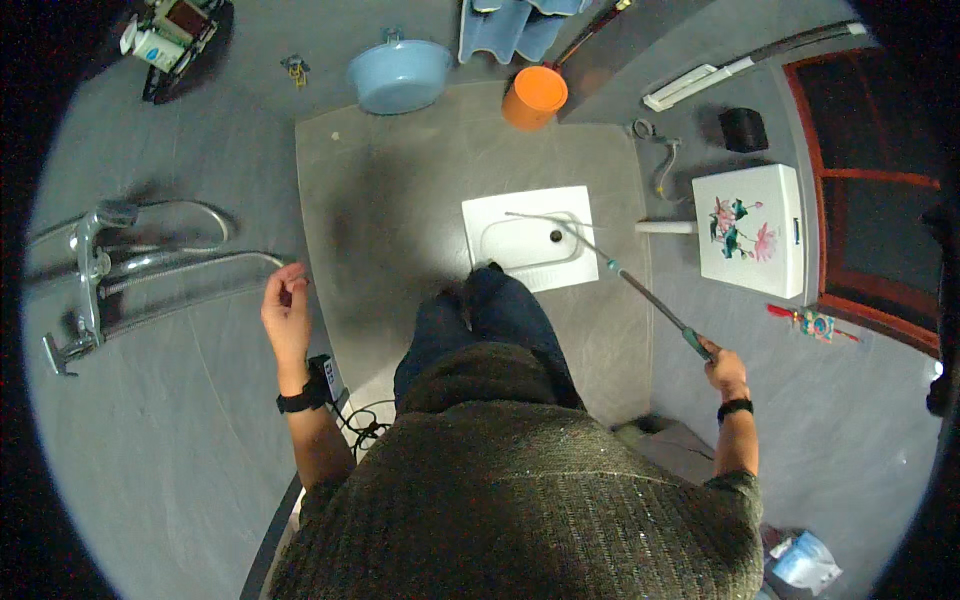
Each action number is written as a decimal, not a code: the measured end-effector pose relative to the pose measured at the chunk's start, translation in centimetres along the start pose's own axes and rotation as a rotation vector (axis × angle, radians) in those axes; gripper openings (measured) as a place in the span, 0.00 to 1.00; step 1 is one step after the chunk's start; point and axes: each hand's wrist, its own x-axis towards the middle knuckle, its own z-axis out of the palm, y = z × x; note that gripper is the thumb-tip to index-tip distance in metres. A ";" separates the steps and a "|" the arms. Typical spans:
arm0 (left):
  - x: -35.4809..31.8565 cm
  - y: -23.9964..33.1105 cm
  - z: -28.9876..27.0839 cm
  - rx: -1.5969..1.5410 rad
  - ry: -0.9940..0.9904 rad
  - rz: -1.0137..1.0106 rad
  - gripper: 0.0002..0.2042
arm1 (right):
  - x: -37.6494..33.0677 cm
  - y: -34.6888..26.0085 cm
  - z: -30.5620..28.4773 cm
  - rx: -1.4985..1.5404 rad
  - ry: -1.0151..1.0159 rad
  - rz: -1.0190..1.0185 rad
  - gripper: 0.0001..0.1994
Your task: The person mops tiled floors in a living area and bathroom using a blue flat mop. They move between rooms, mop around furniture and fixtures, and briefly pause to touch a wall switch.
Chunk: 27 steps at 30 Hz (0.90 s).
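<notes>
My right hand (727, 370) is wrapped round the green grip of a long grey pole (650, 297) with a green joint partway along. The pole slants forward and left over a white squat toilet (480, 215) set in the floor. Its far end looks like a thin bar above the bowl; what kind of head it is, I cannot make out. My left hand (287, 312) is raised on the left, fingers loosely bent and apart, holding nothing. Beside it in the view is the end of a metal shower hose (230, 257) from a chrome shower mixer (92, 262).
A light-blue basin (400, 78) hangs at the far wall. Right of it stands an orange bucket (535, 97). On the right wall are a white cistern (748, 232) with a flower print, its pipe (666, 228) and a red-framed window (870, 175). Black cables (365, 425) lie at lower left.
</notes>
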 end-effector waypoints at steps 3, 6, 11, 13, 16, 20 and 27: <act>0.1 2.0 1.8 -0.026 0.001 0.019 0.09 | 5.5 -0.3 0.1 0.124 0.151 -0.026 0.31; 0.8 4.4 3.8 -0.004 -0.053 0.019 0.09 | 12.6 -2.3 -1.1 0.175 0.204 0.024 0.28; 2.2 7.9 8.5 0.048 -0.139 0.047 0.09 | 21.9 -5.8 -3.6 0.181 0.162 0.062 0.20; 2.8 8.8 10.6 0.037 -0.198 0.055 0.09 | 22.0 -6.0 -2.1 0.275 0.070 0.026 0.19; 3.4 9.7 14.1 0.032 -0.274 0.071 0.09 | 18.6 -5.5 1.4 0.366 -0.117 -0.001 0.22; 3.2 11.0 17.8 0.033 -0.330 0.108 0.09 | 4.8 -4.8 6.8 0.320 -0.175 -0.081 0.35; 2.4 15.1 26.7 0.192 -0.609 0.333 0.13 | -4.1 -0.3 -1.4 0.866 -0.073 -0.073 0.25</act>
